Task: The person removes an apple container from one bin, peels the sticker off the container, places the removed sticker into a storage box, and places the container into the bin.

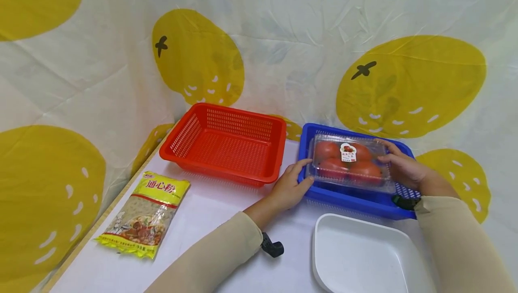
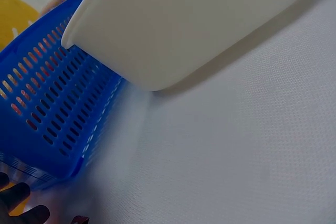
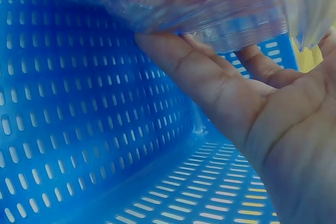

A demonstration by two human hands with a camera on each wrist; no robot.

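Observation:
A clear plastic box of tomatoes (image 1: 349, 167), with a white label on its lid, is held over the blue basket (image 1: 344, 196). My left hand (image 1: 288, 188) grips the box's left edge with thumb and index finger beside the basket rim; its other fingers are mostly hidden in the head view. At the opposite end, my right hand (image 1: 406, 171) holds the box's right side. The right wrist view shows fingers (image 3: 210, 80) of that hand under the box's edge, inside the basket. Part of the basket floor is hidden beneath the box.
A red basket (image 1: 226, 149) stands to the left of the blue one. A yellow pasta bag (image 1: 143, 214) lies near the table's left edge. In front of the blue basket sits a white tub (image 1: 360, 252). A patterned cloth (image 1: 283, 59) hangs behind the table.

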